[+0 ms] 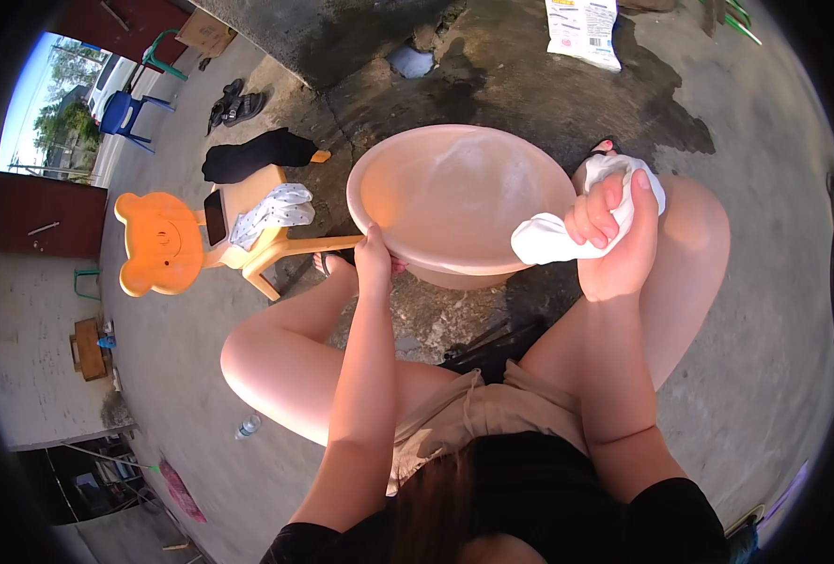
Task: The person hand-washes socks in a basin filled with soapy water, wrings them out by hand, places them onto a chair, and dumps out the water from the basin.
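Observation:
A pale pink plastic basin [454, 202] is between my knees, with a whitish film along its inner wall. Its outer side shows below the near rim, so it looks tilted away from me. My left hand [374, 260] grips the basin's left rim, fingers mostly hidden beneath. Over the right rim, my right hand [614, 226] is closed around a bunched white sock [544, 240]; a rounded end sticks out to the left and more fabric shows above the fingers. How much liquid the basin holds, if any, I cannot tell.
A yellow bear-backed child's chair [163, 244] stands left, a dotted cloth [274, 214] on its seat and a black garment [257, 157] beside it. Dark sandals [236, 105], a plastic bottle [247, 428] and a white packet [583, 33] lie on the partly wet concrete.

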The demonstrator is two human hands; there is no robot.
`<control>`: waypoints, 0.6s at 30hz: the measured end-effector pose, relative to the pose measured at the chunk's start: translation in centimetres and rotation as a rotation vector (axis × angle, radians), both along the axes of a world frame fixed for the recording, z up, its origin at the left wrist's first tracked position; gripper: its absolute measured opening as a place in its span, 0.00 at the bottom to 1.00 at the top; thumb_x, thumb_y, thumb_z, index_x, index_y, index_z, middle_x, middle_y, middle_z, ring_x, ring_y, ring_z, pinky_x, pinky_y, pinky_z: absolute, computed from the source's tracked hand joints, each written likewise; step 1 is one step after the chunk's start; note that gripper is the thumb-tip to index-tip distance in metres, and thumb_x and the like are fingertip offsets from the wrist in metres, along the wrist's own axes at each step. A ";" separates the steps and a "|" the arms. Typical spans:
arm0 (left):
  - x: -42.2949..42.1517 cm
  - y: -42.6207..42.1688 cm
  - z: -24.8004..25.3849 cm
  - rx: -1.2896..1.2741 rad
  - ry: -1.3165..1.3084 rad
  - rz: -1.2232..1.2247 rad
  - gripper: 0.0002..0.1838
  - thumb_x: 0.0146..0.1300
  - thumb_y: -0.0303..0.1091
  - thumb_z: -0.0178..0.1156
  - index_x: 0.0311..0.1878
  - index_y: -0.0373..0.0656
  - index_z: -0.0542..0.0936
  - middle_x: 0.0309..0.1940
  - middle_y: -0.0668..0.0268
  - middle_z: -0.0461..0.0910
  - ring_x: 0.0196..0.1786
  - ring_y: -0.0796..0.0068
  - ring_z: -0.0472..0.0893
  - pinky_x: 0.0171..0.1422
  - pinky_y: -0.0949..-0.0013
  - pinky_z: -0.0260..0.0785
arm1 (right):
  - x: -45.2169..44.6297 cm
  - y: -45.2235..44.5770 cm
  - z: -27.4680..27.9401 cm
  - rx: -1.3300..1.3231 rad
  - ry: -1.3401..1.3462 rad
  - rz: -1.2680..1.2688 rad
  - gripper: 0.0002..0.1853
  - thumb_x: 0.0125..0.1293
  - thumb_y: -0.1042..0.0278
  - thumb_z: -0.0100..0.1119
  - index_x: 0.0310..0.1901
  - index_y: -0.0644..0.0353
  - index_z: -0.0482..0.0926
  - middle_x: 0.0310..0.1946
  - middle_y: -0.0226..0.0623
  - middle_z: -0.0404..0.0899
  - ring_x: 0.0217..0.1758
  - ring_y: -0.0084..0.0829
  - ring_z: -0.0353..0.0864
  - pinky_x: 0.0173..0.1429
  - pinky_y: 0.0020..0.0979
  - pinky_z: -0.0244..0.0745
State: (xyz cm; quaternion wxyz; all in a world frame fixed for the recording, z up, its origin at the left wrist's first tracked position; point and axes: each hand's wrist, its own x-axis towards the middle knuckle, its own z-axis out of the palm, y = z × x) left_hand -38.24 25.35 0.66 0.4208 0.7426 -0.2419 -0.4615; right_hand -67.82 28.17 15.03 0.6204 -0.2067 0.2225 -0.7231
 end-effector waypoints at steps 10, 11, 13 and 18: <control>1.8 -1.8 0.6 0.032 0.142 0.122 0.20 0.68 0.49 0.46 0.32 0.41 0.74 0.16 0.71 0.71 0.13 0.79 0.68 0.14 0.76 0.60 | 0.1 -0.2 -0.5 0.050 0.003 -0.018 0.20 0.71 0.51 0.40 0.23 0.51 0.63 0.10 0.20 0.55 0.11 0.17 0.53 0.20 0.24 0.54; 1.9 -1.9 0.4 0.010 0.205 0.148 0.19 0.69 0.48 0.46 0.35 0.41 0.74 0.18 0.71 0.72 0.15 0.81 0.70 0.14 0.77 0.61 | 0.3 -0.2 -0.5 0.068 -0.011 -0.006 0.19 0.71 0.51 0.40 0.23 0.51 0.63 0.10 0.20 0.55 0.10 0.17 0.53 0.20 0.24 0.54; 2.1 -2.6 0.5 0.016 0.256 0.137 0.17 0.70 0.46 0.46 0.40 0.41 0.74 0.22 0.72 0.75 0.17 0.83 0.72 0.16 0.80 0.64 | 0.5 -0.3 -0.6 0.103 -0.036 0.021 0.19 0.70 0.51 0.40 0.23 0.51 0.63 0.09 0.19 0.54 0.10 0.17 0.53 0.20 0.24 0.54; 1.4 -4.6 1.6 -0.070 0.413 0.132 0.16 0.71 0.44 0.44 0.43 0.41 0.74 0.26 0.70 0.79 0.21 0.82 0.77 0.20 0.83 0.71 | 0.9 -0.4 -0.6 0.098 0.009 0.021 0.19 0.70 0.51 0.40 0.23 0.51 0.63 0.09 0.19 0.54 0.10 0.16 0.53 0.20 0.23 0.54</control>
